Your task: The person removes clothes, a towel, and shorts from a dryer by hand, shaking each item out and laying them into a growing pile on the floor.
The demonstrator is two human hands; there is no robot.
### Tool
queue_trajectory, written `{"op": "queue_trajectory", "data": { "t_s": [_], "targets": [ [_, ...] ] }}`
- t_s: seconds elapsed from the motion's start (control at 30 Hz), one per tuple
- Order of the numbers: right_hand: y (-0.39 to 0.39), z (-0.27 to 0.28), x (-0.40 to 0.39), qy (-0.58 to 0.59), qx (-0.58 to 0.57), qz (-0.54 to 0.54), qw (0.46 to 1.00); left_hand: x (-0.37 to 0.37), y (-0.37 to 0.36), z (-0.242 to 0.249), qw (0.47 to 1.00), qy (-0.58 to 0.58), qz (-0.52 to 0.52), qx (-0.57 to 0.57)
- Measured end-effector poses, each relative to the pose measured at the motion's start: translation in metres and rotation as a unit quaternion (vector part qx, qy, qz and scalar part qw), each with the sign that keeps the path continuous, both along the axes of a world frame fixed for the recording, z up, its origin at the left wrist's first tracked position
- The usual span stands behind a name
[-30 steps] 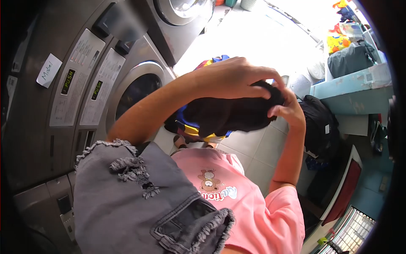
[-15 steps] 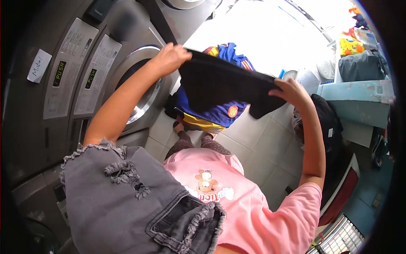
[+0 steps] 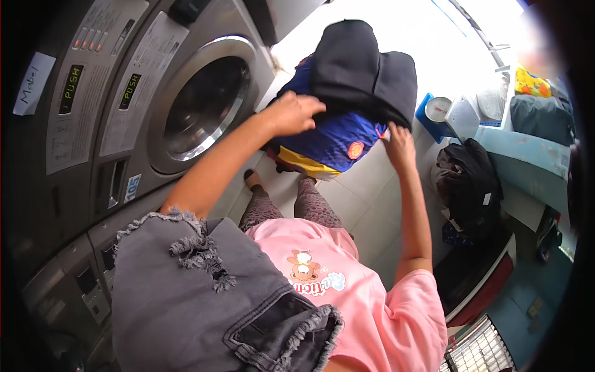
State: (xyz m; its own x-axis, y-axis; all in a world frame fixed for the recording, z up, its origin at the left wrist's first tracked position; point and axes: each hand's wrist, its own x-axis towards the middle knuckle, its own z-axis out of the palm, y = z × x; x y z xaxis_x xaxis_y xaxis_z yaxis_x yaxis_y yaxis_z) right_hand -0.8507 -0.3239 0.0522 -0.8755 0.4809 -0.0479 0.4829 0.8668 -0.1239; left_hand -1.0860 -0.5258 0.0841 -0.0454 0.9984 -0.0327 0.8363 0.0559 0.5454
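Note:
Black shorts stretch out from the body over a blue garment with a round orange badge and a yellow lower edge. My left hand pinches the near left edge of the shorts. At the near right corner, my right hand has its fingers closed on the waistband. The two legs of the shorts point away, lying over the blue clothing. A frayed grey denim garment hangs over my left shoulder, in front of my pink shirt.
Front-loading machines with a round glass door line the left side. A black bag stands on the tiled floor at the right, near a blue scale and a light blue box with bags on it.
The black shorts have gone from hanging stretched between my hands to lying outward over the blue clothing. My hands have come closer together and lower in view.

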Motion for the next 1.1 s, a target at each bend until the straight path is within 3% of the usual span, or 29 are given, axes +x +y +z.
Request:
{"op": "queue_trajectory", "data": {
  "t_s": [0.07,0.13,0.2,0.23,0.33,0.4,0.5,0.53,0.6,0.63,0.7,0.77,0.8,0.87,0.93,1.0,1.07,1.1],
  "targets": [
    [-0.034,-0.054,0.003,0.128,-0.052,0.079,0.987,0.003,-0.031,0.015,0.935,-0.257,0.050,-0.240],
    [-0.091,-0.051,-0.014,0.027,-0.271,-0.004,0.962,0.004,-0.089,-0.014,0.944,-0.229,0.070,-0.225],
    [-0.139,-0.094,-0.025,-0.006,-0.331,0.072,0.941,0.004,-0.154,-0.029,0.923,-0.214,0.083,-0.309],
    [-0.169,-0.104,-0.035,-0.019,-0.375,0.075,0.924,0.008,-0.197,-0.060,0.904,-0.220,0.083,-0.358],
    [-0.251,-0.155,-0.062,-0.041,-0.537,0.091,0.838,0.037,-0.292,-0.105,0.777,-0.237,0.113,-0.571],
    [-0.297,-0.217,-0.072,-0.117,-0.657,-0.001,0.745,0.080,-0.370,-0.151,0.720,-0.320,0.178,-0.590],
    [-0.341,-0.319,-0.083,-0.161,-0.554,0.043,0.816,0.119,-0.403,-0.163,0.612,-0.383,0.241,-0.648],
    [-0.350,-0.354,-0.088,-0.188,-0.523,0.011,0.831,0.119,-0.398,-0.162,0.603,-0.359,0.268,-0.660],
    [-0.375,-0.457,-0.080,-0.001,-0.597,-0.152,0.788,0.122,-0.403,-0.171,0.614,-0.337,0.339,-0.628],
    [-0.373,-0.481,-0.092,-0.011,-0.658,-0.326,0.678,0.128,-0.413,-0.177,0.620,-0.330,0.355,-0.617],
    [-0.376,-0.538,-0.106,-0.025,-0.694,-0.476,0.539,0.130,-0.418,-0.187,0.623,-0.320,0.382,-0.603],
    [-0.381,-0.592,-0.104,0.270,-0.727,-0.588,0.230,0.130,-0.414,-0.187,0.574,-0.290,0.389,-0.660],
    [-0.377,-0.606,-0.108,0.267,-0.730,-0.587,0.225,0.130,-0.411,-0.187,0.570,-0.286,0.393,-0.662],
    [-0.364,-0.629,-0.118,0.248,-0.682,-0.670,0.159,0.136,-0.409,-0.193,0.556,-0.222,0.411,-0.687],
    [-0.349,-0.654,-0.134,0.223,-0.647,-0.711,0.160,0.162,-0.424,-0.199,0.618,-0.146,0.453,-0.626],
    [-0.344,-0.656,-0.150,0.183,-0.615,-0.749,0.166,0.168,-0.429,-0.205,0.622,-0.130,0.472,-0.611],
    [-0.332,-0.645,-0.168,0.195,-0.609,-0.725,0.256,0.172,-0.430,-0.206,0.623,-0.124,0.480,-0.605],
    [-0.333,-0.656,-0.169,0.195,-0.613,-0.722,0.256,0.173,-0.430,-0.207,0.625,-0.121,0.483,-0.601]
  ]
}}
